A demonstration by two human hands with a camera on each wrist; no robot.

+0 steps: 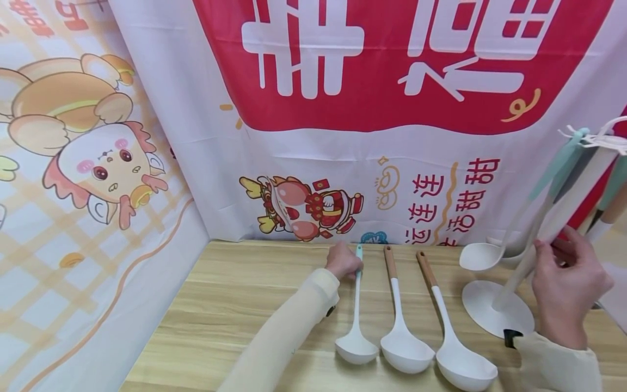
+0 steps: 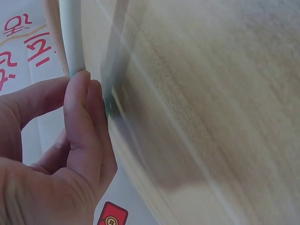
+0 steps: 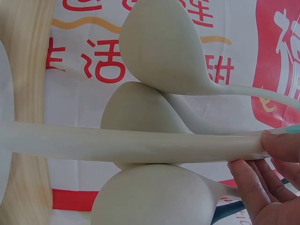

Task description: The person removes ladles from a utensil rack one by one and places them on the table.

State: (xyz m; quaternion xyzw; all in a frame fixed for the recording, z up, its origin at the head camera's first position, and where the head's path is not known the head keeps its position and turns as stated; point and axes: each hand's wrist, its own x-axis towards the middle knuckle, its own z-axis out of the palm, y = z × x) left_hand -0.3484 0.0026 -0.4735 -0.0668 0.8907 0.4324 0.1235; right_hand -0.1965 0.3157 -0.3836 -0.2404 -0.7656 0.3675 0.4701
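My left hand pinches the teal-tipped handle of a white ladle, the leftmost of three lying in a row on the wooden table. In the left wrist view, the thumb and fingertips close on that pale handle near the table edge. My right hand grips the white pole of a utensil stand, partway up. Its round base rests on the table, with the pole leaning right. Several utensils hang from the stand's top, among them a white ladle beside the pole.
Two white ladles with wooden handle ends, a middle one and a right one, lie beside the held one. A printed cloth hangs directly behind the table. Another patterned cloth covers the left side.
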